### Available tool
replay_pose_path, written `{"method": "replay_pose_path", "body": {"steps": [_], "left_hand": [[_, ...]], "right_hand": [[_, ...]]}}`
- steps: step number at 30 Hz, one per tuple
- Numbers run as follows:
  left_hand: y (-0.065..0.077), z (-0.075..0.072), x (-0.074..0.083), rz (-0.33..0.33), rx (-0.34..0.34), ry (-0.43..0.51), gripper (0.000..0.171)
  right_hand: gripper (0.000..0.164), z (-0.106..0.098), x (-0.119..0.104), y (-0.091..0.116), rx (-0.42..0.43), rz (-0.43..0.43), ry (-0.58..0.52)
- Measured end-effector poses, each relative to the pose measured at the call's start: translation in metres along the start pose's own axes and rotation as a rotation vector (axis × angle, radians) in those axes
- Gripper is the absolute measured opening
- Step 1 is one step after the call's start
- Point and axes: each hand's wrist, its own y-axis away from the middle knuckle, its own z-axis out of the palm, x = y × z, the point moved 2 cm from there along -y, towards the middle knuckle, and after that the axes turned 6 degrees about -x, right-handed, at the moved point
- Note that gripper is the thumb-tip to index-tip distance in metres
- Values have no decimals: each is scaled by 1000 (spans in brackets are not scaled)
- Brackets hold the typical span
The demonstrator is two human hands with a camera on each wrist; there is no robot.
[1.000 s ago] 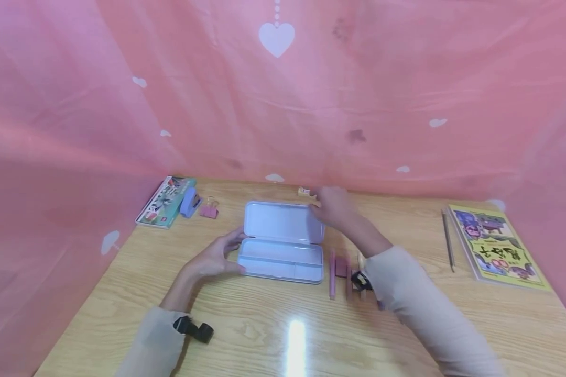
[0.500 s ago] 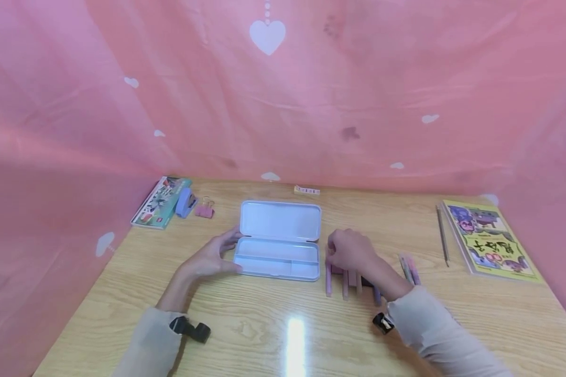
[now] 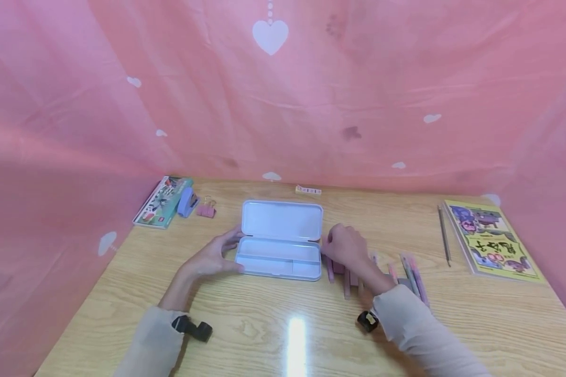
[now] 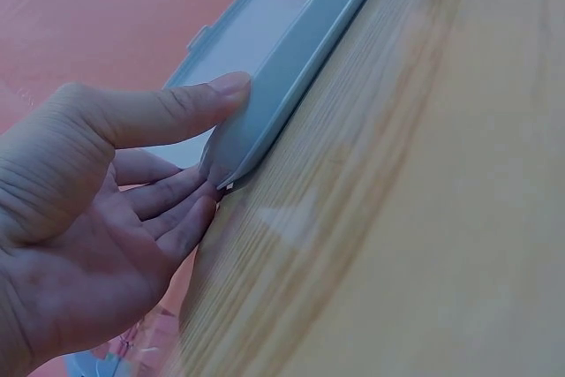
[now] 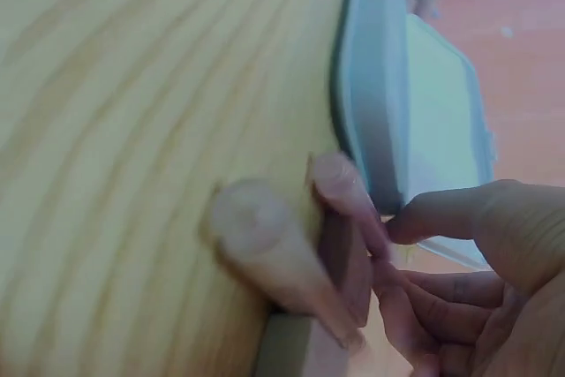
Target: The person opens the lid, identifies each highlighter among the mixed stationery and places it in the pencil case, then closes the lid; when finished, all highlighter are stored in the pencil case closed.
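A light blue pencil case (image 3: pixel 283 220) lies open on the table, its tray divided into compartments. My left hand (image 3: pixel 214 255) holds its left end; in the left wrist view the thumb (image 4: pixel 190 112) presses the front wall and the fingers reach round behind. At the case's right end, my right hand (image 3: pixel 346 245) pinches a pink pen (image 5: pixel 349 192) between thumb and fingers. That pen lies against a dark pink block (image 5: pixel 346 262). Beside it rests a second pinkish pen (image 5: pixel 269 236), blurred in the right wrist view. The pen's far end is hidden by my right hand.
More pens (image 3: pixel 415 277) lie to the right, partly under my right forearm. A yellow book (image 3: pixel 495 241) and a grey pencil (image 3: pixel 444 235) are at far right. A green book (image 3: pixel 165 201), a purple stapler (image 3: pixel 187 202) and a pink binder clip (image 3: pixel 206 209) sit back left. A small eraser-like strip (image 3: pixel 308 190) lies behind.
My right hand has come down from behind the case's lid to the pens, and the leftmost pink pen has shifted slightly away from me. My left hand stays on the case.
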Motion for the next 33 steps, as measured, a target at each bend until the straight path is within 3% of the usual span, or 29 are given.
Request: {"method": "replay_pose_path", "body": {"steps": [5,10,14,18,24,28,33], "left_hand": [[-1,-1,1,30,-17,0,104],[0,-1,1,-6,0,-9,105],[1,-3,1,4,-14,19,105],[-2,-1,0,16,-28,44,105],[-3,-1,-3,15,-32,45,103],[-2,-1,-3,-18,-25,36,102],[-3,-2,-3,-38,-22,30,103]], "right_hand": [[23,-24,-4,4,67,-40,-155],[26,-50,-16,5,131,-163,-134],[23,-55,-31,-1,95,-236,-89],[20,-48,-53,-10,56,-336,-35],[16,-20,-99,-23,5,-503,47],[13,-6,-126,-26,-37,-560,73],[12,5,-143,-29,-54,-602,95]]}}
